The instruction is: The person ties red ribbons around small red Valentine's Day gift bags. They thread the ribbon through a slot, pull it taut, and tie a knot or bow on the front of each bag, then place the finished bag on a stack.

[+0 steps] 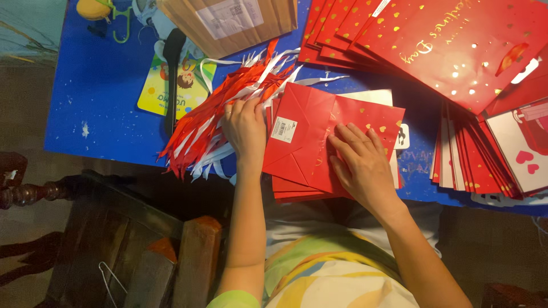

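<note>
A stack of folded red paper gift bags (311,128) with gold hearts lies at the near edge of the blue table (97,85). My right hand (359,159) rests flat on the top bag, fingers spread. My left hand (244,128) lies at the left edge of the stack, its fingertips on a bundle of red and white ribbons (220,108) that fans out to the left. A white sticker (283,129) sits on the top bag between my hands.
More red bags lie fanned at the back right (456,40) and stacked at the right (485,159). A brown paper parcel (228,23) sits at the back. A yellow card (177,82) lies behind the ribbons. A dark wooden chair (142,239) stands at the lower left.
</note>
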